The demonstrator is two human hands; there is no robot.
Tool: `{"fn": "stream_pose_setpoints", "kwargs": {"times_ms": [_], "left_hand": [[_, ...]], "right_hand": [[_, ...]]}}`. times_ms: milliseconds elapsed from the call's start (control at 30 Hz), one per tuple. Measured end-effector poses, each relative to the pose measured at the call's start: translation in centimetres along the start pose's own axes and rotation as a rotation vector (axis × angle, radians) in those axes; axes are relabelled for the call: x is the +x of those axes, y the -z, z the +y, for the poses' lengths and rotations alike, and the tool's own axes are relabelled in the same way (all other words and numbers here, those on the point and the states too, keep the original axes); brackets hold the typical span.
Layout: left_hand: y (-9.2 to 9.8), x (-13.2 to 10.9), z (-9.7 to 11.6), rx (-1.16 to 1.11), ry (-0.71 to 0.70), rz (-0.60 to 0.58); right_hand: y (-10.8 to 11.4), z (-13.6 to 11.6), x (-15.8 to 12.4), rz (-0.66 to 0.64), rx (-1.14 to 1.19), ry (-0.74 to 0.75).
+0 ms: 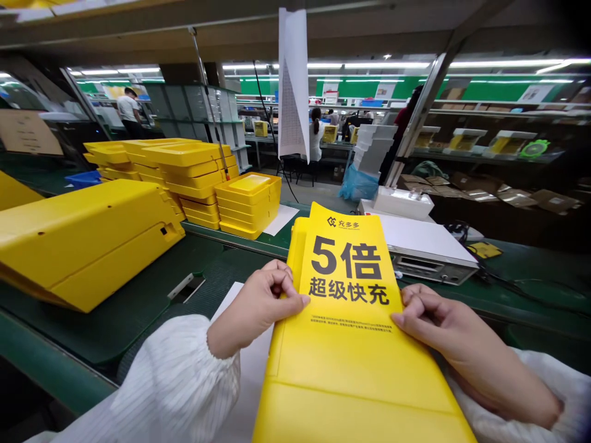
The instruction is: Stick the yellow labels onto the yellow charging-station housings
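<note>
Pinching a yellow label point(349, 271), left hand point(261, 301) and right hand point(438, 320), black "5倍超级快充" (logo point(332, 222): 充多多)

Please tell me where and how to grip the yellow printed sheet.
The yellow printed sheet is probably best pinched at its side edges, one hand from each side, as the left hand and right hand do: it looks thin, and this leaves its large lettering uncovered.
</note>
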State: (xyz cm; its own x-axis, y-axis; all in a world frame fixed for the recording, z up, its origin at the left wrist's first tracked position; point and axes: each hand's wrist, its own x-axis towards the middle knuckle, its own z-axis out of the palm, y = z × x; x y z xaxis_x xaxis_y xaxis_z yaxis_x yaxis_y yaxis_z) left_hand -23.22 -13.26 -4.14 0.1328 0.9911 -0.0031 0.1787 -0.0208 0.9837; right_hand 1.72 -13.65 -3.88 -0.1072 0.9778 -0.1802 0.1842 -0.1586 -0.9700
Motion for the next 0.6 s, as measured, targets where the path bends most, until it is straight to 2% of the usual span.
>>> {"fn": "stream_pose_setpoints", "kwargs": {"times_ms": [100, 167, 267, 400, 467, 567, 600], "left_hand": [[-0.3, -0.3, -0.3, -0.031, -0.001, 0.069], [-0.5, -0.5, -0.5, -0.166, 0.050, 0.095], [-0.8, -0.7, -0.7, -0.397, 0.153, 0.056], [-1.1, -0.9, -0.8, -0.476, 0.212, 0.108], [-1.2, -1.2, -0.7, -0.490, 0.252, 0.123], [-1.5, -1.8, -0.8, -0.506, 0.270, 0.122], [-1.7, -2.1, -0.9, -0.493, 0.248, 0.118]], "right_hand": [[0.0, 0.1, 0.0, 0.004, 0.000, 0.009], [-0.1, 0.2, 0.0, 0.010, 0.027, -0.004], [-0.2, 0.2, -0.3, -0.033, 0.190, -0.104], [0.2, 0.5, -0.3, -0.085, 0.344, -0.217], [0.6, 0.7, -0.2, -0.047, 0.203, -0.126], [0.6, -0.2, -0.5, 0.089, -0.260, 0.307], [0.1, -0.9, -0.7, 0.050, -0.389, 0.465]]}}
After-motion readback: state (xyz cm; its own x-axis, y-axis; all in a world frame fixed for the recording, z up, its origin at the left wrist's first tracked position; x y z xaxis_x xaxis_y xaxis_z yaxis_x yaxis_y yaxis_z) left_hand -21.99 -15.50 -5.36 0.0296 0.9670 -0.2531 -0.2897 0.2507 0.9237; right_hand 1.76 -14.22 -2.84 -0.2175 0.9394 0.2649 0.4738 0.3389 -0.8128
